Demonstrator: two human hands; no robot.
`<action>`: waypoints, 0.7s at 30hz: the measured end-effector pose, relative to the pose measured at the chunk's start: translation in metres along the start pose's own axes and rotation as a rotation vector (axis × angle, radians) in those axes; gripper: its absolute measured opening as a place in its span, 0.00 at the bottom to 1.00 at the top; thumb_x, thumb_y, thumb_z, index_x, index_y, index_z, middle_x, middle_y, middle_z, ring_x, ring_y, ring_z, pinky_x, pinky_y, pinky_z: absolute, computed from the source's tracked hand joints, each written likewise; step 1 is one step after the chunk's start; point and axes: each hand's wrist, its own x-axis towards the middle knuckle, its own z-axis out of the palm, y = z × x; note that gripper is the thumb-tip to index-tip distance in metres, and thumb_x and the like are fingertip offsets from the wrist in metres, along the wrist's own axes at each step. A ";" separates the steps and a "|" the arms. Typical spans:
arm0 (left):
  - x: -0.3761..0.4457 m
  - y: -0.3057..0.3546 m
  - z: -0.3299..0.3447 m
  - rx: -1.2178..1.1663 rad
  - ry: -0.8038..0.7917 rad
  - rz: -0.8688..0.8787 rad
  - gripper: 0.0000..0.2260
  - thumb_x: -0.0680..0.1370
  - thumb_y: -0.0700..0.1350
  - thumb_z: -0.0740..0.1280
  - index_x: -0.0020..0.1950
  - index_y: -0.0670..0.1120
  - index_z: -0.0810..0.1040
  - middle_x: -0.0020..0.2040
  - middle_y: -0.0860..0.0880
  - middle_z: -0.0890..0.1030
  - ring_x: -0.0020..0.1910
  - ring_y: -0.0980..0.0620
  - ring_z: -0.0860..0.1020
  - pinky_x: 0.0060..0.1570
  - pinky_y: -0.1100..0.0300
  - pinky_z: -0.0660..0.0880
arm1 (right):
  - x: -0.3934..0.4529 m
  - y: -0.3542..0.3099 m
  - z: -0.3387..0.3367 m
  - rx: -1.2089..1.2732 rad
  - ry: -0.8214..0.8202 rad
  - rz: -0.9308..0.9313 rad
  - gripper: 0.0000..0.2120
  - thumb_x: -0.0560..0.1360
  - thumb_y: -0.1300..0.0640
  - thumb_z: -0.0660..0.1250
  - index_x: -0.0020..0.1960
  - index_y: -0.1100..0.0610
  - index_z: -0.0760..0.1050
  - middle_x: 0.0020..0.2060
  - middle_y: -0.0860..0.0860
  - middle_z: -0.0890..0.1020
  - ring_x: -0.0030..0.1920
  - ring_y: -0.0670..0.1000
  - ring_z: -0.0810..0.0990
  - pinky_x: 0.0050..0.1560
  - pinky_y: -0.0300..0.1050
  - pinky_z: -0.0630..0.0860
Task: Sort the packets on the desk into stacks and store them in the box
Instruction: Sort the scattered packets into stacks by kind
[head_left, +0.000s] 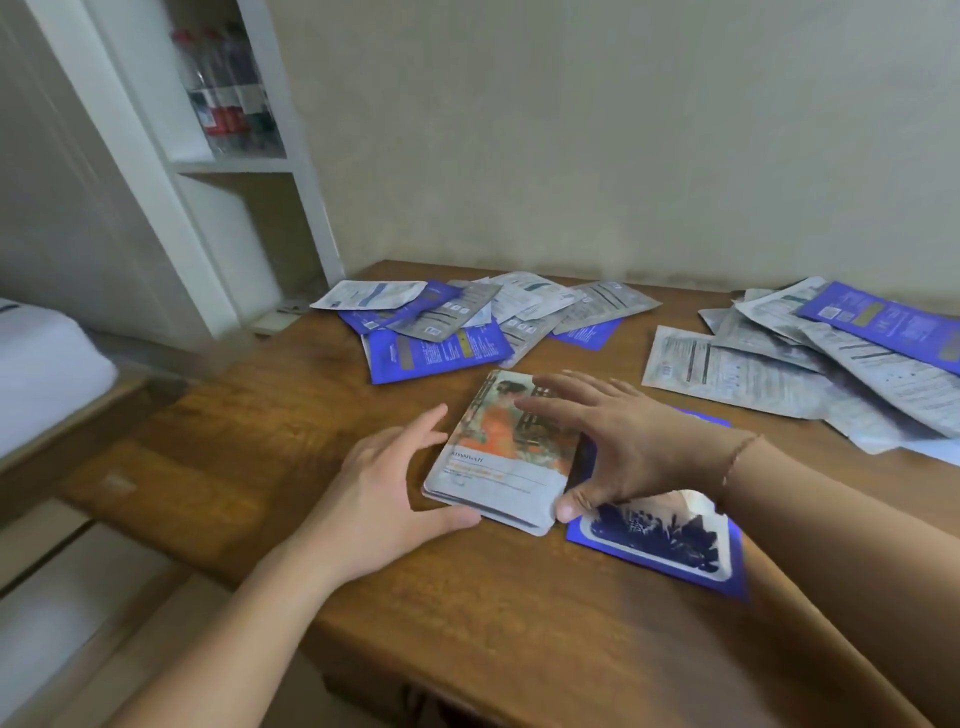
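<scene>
Two stacks begun near the desk (467, 613) front — grey stack (498, 467) squared between left hand (384, 499) and right hand (618, 447), fingers spread, gripping nothing. Blue stack (670, 540) beside it. Loose packets (457, 322) mostly unsorted — no box visible.

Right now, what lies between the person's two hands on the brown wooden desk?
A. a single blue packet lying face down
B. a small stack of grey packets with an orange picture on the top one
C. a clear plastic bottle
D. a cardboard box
B: the left hand and right hand flank the stack of grey packets, squaring its edges; its top packet shows an orange picture.
</scene>
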 end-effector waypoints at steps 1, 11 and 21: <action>0.001 0.000 0.001 -0.006 0.000 0.003 0.47 0.64 0.68 0.73 0.77 0.63 0.52 0.69 0.67 0.68 0.73 0.60 0.59 0.72 0.57 0.57 | 0.003 -0.001 0.002 0.012 0.002 -0.009 0.52 0.62 0.23 0.66 0.77 0.36 0.44 0.79 0.42 0.47 0.78 0.49 0.46 0.77 0.60 0.51; 0.003 -0.005 0.004 -0.035 0.023 -0.003 0.49 0.62 0.70 0.74 0.77 0.63 0.54 0.68 0.67 0.70 0.72 0.61 0.59 0.71 0.53 0.59 | 0.026 -0.001 -0.014 0.425 0.289 0.286 0.37 0.74 0.30 0.57 0.75 0.51 0.64 0.71 0.53 0.69 0.70 0.53 0.68 0.69 0.48 0.65; 0.002 0.004 0.004 0.039 0.068 0.025 0.41 0.62 0.69 0.73 0.72 0.59 0.68 0.69 0.59 0.72 0.69 0.59 0.66 0.67 0.57 0.65 | 0.049 -0.015 -0.012 0.117 0.266 0.450 0.20 0.76 0.42 0.66 0.47 0.59 0.81 0.40 0.55 0.82 0.43 0.55 0.78 0.38 0.45 0.74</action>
